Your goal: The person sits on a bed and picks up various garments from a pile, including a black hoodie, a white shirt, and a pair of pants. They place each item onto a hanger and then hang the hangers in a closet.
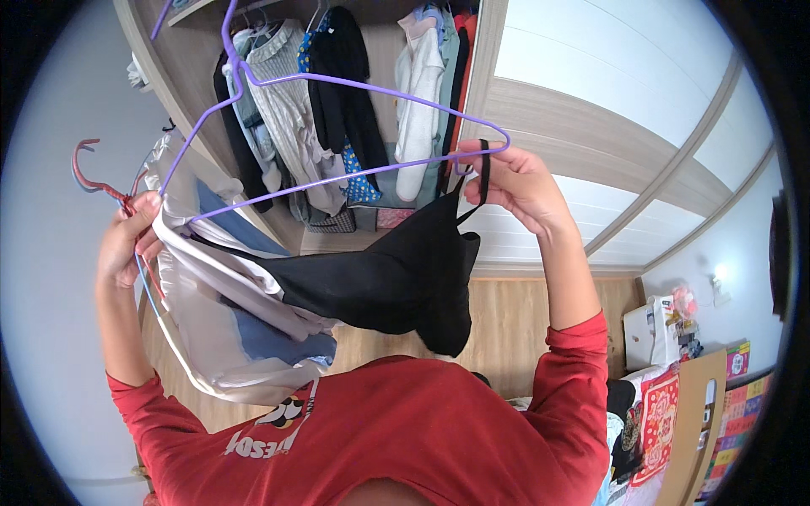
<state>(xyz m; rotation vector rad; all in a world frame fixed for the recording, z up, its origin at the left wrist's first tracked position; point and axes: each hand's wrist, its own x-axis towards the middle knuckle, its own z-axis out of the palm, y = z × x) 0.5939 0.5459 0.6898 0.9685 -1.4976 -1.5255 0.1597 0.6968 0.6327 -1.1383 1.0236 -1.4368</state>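
Note:
A purple hanger slants across the upper middle, its hook end rising out at the top. My right hand is closed at the hanger's right end, pinching the thin strap of a black camisole. That camisole hangs below the hanger's bar and trails toward the left. My left hand is closed around several hangers, among them a red hanger whose hook sticks out above the fingers. White and blue garments hang from this bunch beside my left forearm. Fabric covers part of the left fingers' grip.
Ahead stands an open wardrobe with several hanging clothes. White-and-wood sliding doors continue to the right. A white box and red printed cloth lie at the lower right. Below is a wooden floor.

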